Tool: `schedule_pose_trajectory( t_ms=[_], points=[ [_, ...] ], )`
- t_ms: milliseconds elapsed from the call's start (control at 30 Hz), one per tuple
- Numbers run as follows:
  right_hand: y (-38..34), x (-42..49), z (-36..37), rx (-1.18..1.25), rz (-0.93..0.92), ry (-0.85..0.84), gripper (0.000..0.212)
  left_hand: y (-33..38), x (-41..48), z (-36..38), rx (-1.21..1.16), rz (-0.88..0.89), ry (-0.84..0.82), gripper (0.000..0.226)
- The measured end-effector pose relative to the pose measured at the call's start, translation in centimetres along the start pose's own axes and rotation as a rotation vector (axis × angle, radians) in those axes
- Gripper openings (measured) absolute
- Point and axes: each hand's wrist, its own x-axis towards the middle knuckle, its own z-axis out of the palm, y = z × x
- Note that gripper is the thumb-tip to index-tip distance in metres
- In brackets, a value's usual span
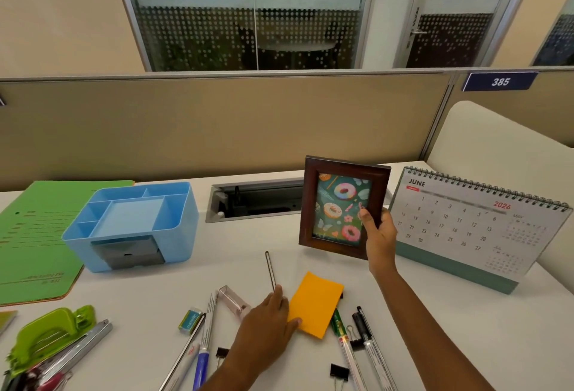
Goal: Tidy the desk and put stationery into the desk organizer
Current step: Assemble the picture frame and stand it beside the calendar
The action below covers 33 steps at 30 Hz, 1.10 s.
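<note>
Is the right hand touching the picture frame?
Touching. The head view shows the right hand gripping the picture frame by its right edge, thumb on front.

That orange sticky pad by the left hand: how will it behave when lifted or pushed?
The orange sticky pad looks thin and flat, so probably light and a little bendy. On the smooth white desk it would likely slide if pushed, not roll. The left hand touches its edge; pinching there should lift it. The right hand grips the picture frame.
</note>
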Motion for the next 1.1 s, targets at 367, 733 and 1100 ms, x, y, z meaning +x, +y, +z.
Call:
schedule_pose_trajectory(
  t_ms=[367,733,1100],
  points=[
    [1.3,1.9,0.4,0.007,0.097,0.009,0.031,-0.1,6.0,-2.9,-0.441,-0.159,0.255,0.056],
    [2.1,2.9,-0.8,-0.025,0.137,-0.052,0.030,0.7,11.8,-4.2,-0.887,-0.084,0.130,0.056],
    [2.6,3.3,-1.1,-0.116,0.121,-0.130,0.040,1.4,12.0,-1.3,-0.870,-0.197,0.291,0.026]
  ],
)
